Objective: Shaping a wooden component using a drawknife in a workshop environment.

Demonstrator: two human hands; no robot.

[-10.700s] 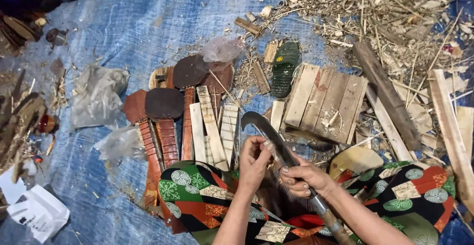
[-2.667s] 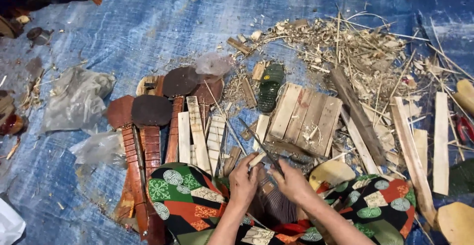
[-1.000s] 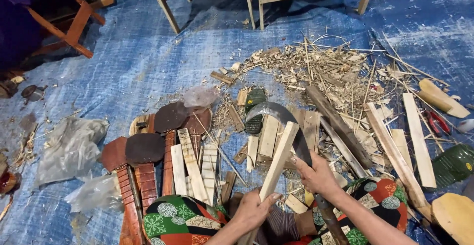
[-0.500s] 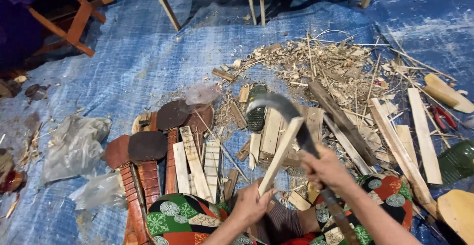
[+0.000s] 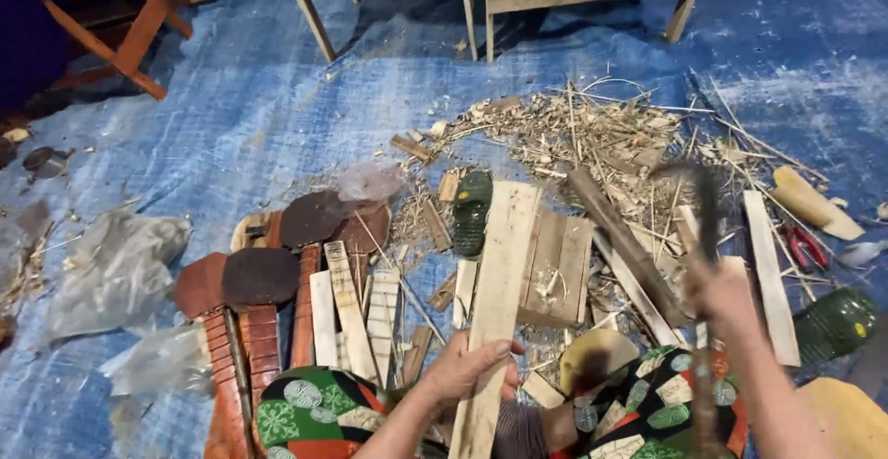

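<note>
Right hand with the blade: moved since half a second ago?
Yes. The right hand swung the blade rightward, off the plank and toward the long slat.

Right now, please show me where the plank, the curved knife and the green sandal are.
plank point(image 5: 500, 265): head view, middle of its pale face above the left hand.
curved knife point(image 5: 707, 202): head view, blurred blade above the right hand.
green sandal point(image 5: 472, 211): head view, middle of its sole.

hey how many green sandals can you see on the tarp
2. One green sandal lies by the wood shavings, above the plank in the left hand; another lies at far right. Scraps may hide more.
</note>
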